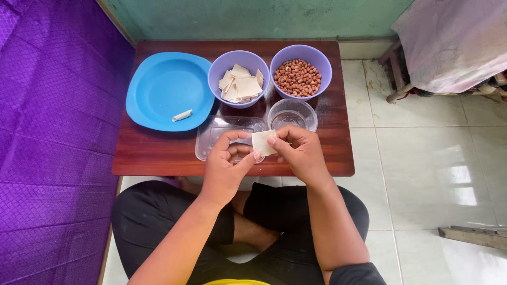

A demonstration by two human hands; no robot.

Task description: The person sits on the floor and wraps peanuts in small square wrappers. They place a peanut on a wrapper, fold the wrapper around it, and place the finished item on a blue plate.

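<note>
Far left of frame: purple quilted fabric (47,132) runs top to bottom beside a low dark wooden table (158,153). On the table's left part sits a blue plate (158,79) with one small rolled pale wrapper piece (182,115) near its lower right rim. Next, upper centre, a lilac bowl (216,68) with a stack of square pale wrappers (242,84). Below it a clear plastic tray (208,140), partly hidden by the hands. Left hand (227,166), centre frame, fingers curled, thumb tip and index pinching the left lower edge of a single pale square wrapper (262,141). That wrapper is held just above the tray's right end, at the table's front middle, between both hands. Right hand (301,153) grips the wrapper's right edge with thumb and fingertips, other fingers bent. Just behind the right hand, a small clear round cup (292,113); contents cannot be told. Upper centre-right, second lilac bowl (323,60) full of peanuts (298,78). Right of the table: white tiled floor (422,174), cloth-covered furniture (454,42) upper right. Bottom: crossed legs in black trousers (158,216).
</note>
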